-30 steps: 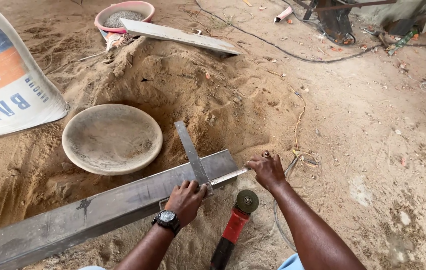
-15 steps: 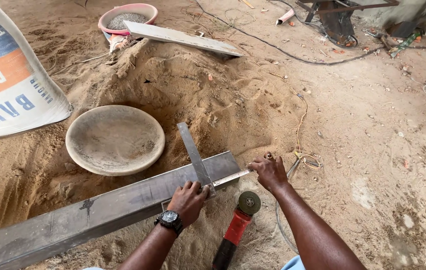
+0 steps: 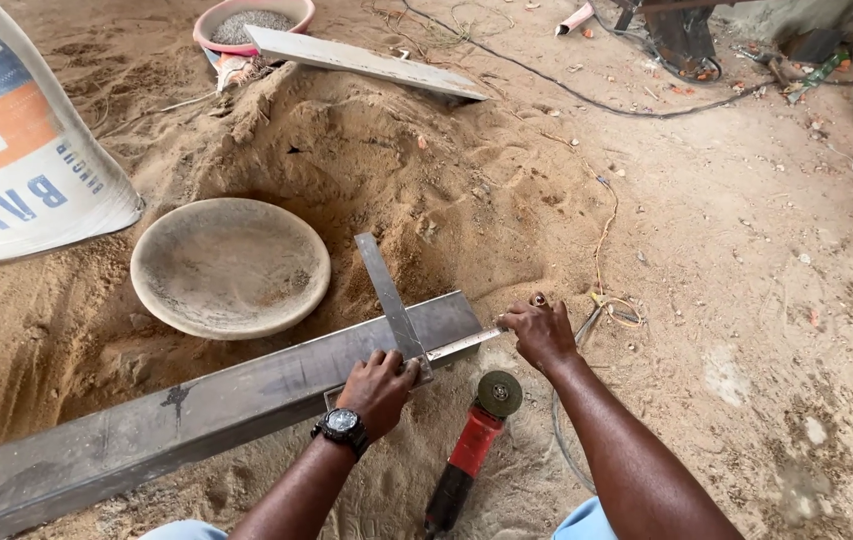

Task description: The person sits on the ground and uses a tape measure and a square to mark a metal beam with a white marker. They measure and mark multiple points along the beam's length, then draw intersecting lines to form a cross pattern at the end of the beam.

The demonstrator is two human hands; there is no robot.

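head view: only camera, looks down at both hands over sandy ground
steel tube (image 3: 196, 410): long rectangular grey box section, lies on the sand, runs from lower left to its cut end near centre
tube handling: judged heavy, stiff, hard-edged; best gripped around its body, well back from the end
try square (image 3: 391, 300): metal L-shaped square, blade across the tube top near the end, other leg sticks out right along the tube edge
square handling: judged light, rigid, thin, slides easily on smooth steel; needs pressing at the corner
left hand (image 3: 378, 390): fingers pressed down on the square's corner against the tube, wristwatch (image 3: 342, 425) on wrist
right hand (image 3: 538, 330): fingers pinched together at the tip of the square's protruding leg; a marker in them cannot be told
angle grinder (image 3: 471, 450): red body, disc up, lies between the forearms, untouched
round pan (image 3: 230, 265): shallow, dusty, in sand just beyond the tube
sack (image 3: 16, 150): white printed bag, upper left
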